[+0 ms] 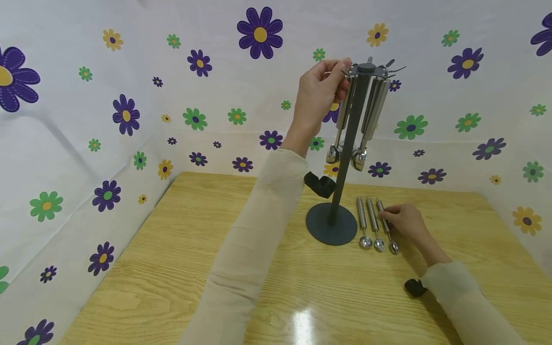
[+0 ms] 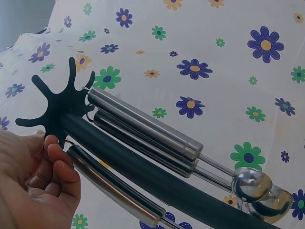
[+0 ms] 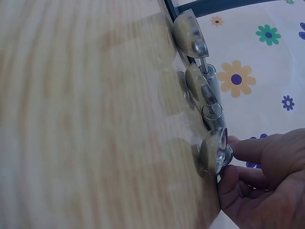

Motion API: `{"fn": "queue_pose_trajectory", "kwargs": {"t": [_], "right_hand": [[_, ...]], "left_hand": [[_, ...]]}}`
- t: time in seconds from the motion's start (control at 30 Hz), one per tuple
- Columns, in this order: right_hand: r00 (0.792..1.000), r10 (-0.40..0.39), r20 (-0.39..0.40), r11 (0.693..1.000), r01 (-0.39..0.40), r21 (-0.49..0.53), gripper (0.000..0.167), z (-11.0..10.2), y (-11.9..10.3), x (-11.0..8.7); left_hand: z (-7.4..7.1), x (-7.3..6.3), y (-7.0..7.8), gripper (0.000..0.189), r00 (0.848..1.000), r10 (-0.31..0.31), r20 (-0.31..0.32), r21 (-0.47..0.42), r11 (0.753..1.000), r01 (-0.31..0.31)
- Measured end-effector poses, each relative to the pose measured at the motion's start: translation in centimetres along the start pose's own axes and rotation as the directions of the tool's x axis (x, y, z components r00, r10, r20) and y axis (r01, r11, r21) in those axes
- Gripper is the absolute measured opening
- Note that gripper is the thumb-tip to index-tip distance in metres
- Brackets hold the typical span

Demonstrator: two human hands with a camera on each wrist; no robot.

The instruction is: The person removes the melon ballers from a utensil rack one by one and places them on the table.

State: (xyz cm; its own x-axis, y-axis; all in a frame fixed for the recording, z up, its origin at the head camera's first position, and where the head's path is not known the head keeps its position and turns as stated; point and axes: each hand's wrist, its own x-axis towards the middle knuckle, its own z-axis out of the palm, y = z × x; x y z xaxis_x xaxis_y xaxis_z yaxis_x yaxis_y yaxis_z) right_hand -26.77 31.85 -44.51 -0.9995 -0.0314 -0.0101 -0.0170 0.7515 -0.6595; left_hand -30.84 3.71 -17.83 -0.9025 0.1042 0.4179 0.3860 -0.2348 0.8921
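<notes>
A dark rack (image 1: pixel 346 165) with a round base holds several steel scoops (image 1: pixel 358 159), hung from the spoked hook top (image 2: pixel 56 107). My left hand (image 1: pixel 316 96) is raised to that top. Its thumb and fingers pinch the end of a hanging scoop (image 2: pixel 112 186) by its hook, partly covered by the fingertips. On the table right of the base, three small scoops lie side by side, bowls toward me. My right hand (image 1: pixel 407 221) grips the handle of the rightmost scoop (image 1: pixel 393 247); in the right wrist view its bowl (image 3: pixel 209 155) is close over the wood.
Left of the held scoop lie the middle scoop (image 1: pixel 379 245) and the leftmost scoop (image 1: pixel 365 243), near the rack's base (image 1: pixel 316 234). The wooden table (image 1: pixel 181 230) meets a flower-printed cloth (image 1: pixel 207 100) at the back and sides. Black straps (image 1: pixel 320 185) are on both wrists.
</notes>
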Motion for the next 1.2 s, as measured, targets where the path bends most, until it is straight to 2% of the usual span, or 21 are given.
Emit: {"fn": "queue_pose_trajectory", "kwargs": {"t": [0.2, 0.4, 0.5, 0.63, 0.87, 0.97, 1.07, 1.2], "right_hand": [[0.999, 0.038, 0.001, 0.999, -0.038, 0.022, 0.051, -0.3, 0.3, 0.0], [0.995, 0.081, 0.062, 0.99, -0.088, 0.111, 0.068, -1.8, 0.5, -0.6], [0.994, 0.067, 0.087, 0.979, -0.083, 0.189, 0.071, -3.0, 0.2, -0.9], [0.998, -0.004, 0.058, 0.956, -0.014, 0.294, 0.068, -4.5, -1.1, -1.0], [0.991, -0.101, -0.086, 0.929, 0.125, 0.35, 0.058, -7.0, -6.0, -0.8], [0.98, -0.138, -0.145, 0.918, 0.181, 0.353, 0.055, -8.1, -8.7, -0.7], [0.962, -0.174, -0.209, 0.895, 0.243, 0.375, 0.05, -9.0, -11.5, -0.9], [0.938, -0.215, -0.27, 0.808, 0.327, 0.49, 0.042, -10.0, -15.1, -1.2]], "left_hand": [[-0.1, 0.0, 0.0, 0.017, 1.0, -0.002, 0.001, -0.007, 1.0, 0.002], [0.0, 0.0, 0.1, 0.017, 1.0, -0.002, 0.002, -0.007, 1.0, 0.002], [0.1, 0.0, 0.1, 0.016, 1.0, 0.0, 0.003, -0.01, 1.0, 0.0], [0.1, 0.0, 0.0, 0.016, 1.0, 0.003, 0.003, -0.007, 1.0, -0.003], [0.0, 0.0, -0.1, 0.017, 1.0, 0.013, 0.007, 0.0, 1.0, -0.013], [0.0, 0.0, -0.1, 0.017, 1.0, 0.015, 0.01, 0.002, 1.0, -0.015], [0.0, 0.0, 0.0, 0.017, 1.0, 0.015, 0.012, 0.004, 1.0, -0.015], [-0.1, 0.0, 0.1, 0.016, 1.0, 0.013, 0.013, 0.015, 1.0, -0.013]]}}
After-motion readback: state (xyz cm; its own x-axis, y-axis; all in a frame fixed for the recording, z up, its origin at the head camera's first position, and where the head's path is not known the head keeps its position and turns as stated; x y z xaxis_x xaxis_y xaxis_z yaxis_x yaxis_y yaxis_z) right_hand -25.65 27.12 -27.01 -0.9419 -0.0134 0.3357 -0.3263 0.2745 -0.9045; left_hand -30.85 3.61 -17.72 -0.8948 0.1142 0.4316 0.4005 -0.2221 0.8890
